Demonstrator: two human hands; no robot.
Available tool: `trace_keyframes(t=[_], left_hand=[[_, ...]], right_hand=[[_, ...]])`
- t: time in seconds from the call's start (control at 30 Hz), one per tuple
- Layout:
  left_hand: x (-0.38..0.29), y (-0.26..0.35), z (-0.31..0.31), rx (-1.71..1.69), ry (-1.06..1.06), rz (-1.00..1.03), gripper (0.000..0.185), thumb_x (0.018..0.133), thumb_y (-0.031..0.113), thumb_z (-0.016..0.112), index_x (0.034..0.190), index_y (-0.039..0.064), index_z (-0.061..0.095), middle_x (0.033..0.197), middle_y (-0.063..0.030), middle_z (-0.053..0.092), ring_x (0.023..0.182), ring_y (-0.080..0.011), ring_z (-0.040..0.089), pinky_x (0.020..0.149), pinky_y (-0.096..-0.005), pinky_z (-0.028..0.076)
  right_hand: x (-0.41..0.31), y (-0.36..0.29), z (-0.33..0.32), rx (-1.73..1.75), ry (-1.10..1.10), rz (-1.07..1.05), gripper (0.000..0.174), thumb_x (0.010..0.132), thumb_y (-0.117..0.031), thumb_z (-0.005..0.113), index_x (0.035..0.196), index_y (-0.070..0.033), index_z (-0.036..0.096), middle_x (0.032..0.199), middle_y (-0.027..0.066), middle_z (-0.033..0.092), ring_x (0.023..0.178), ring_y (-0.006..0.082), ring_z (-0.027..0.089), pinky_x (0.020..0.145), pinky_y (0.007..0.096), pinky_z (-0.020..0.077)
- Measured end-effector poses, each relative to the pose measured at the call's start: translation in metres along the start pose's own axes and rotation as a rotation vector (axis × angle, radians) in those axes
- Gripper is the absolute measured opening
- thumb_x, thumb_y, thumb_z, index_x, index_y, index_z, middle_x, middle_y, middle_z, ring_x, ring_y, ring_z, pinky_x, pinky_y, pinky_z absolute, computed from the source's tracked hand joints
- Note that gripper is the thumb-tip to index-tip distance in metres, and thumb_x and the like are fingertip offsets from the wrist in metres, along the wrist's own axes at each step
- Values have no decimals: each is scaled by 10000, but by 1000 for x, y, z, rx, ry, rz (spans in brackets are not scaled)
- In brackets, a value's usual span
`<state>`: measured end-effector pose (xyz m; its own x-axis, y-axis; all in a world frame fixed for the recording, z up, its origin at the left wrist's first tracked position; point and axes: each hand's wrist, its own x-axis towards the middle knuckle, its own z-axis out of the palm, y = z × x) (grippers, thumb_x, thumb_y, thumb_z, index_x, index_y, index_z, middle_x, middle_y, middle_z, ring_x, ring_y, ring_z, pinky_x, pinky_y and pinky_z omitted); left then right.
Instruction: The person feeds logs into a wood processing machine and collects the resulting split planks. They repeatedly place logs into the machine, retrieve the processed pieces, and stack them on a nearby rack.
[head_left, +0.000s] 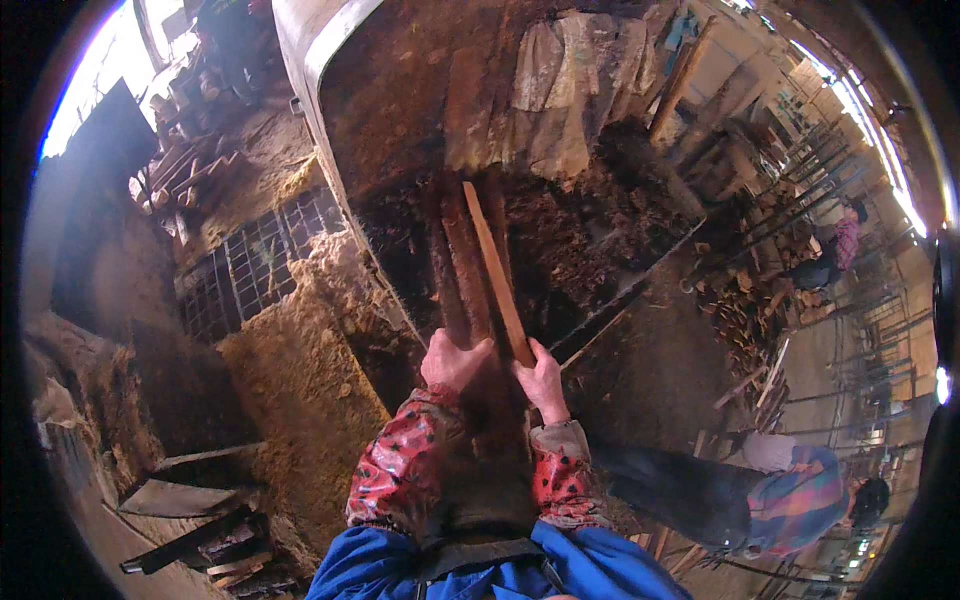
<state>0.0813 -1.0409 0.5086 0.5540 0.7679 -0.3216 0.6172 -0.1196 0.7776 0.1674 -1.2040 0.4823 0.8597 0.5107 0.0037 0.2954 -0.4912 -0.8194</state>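
Observation:
My right hand (541, 376) is closed around the near end of a long, narrow wooden strip (495, 274), which points away from me over a dark, dirty machine bed. To its left, my left hand (453, 361) rests at the near end of a reddish-brown board or rail (463, 270); the fingers are partly hidden, and whether they grip it is unclear. Both forearms wear red patterned sleeve covers. Beyond the strip's far end hangs a torn, grimy sheet (574, 90) on the machine.
Left are sawdust (300, 375), a metal grate (255, 259) and stacked wood. A person in a plaid shirt (799, 499) stands close on the right; another person (844, 240) is farther off by a wood pile (739, 315). The machine's pale edge (319, 127) runs along the left.

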Motion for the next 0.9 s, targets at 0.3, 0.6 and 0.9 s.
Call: trace_keyframes(t=[0.3,0.6,0.9], left_hand=[[3,-5,-1,-46,-33,-37,606,682,467,821,1104,74,638,1024,-119,715,988,-301,671,889,-404,504],[1,-7,10,46,6,8,745,639,548,814,1149,43,612,1081,-163,700,1028,-350,659,893,-443,496],[13,-20,11,18,2,19,740,656,567,795,1172,69,614,1120,-167,692,1075,-361,641,935,-435,484]], right_hand=[[-9,-4,-16,-55,-76,-45,647,740,-176,778,1316,6,544,1183,240,632,1100,370,625,907,404,517],[32,7,13,-91,34,-129,610,786,-330,763,1207,76,588,1115,252,605,1088,419,575,934,439,493],[11,-37,30,-55,115,-273,316,842,-149,699,1098,34,666,1064,183,596,1029,342,589,896,405,500]])
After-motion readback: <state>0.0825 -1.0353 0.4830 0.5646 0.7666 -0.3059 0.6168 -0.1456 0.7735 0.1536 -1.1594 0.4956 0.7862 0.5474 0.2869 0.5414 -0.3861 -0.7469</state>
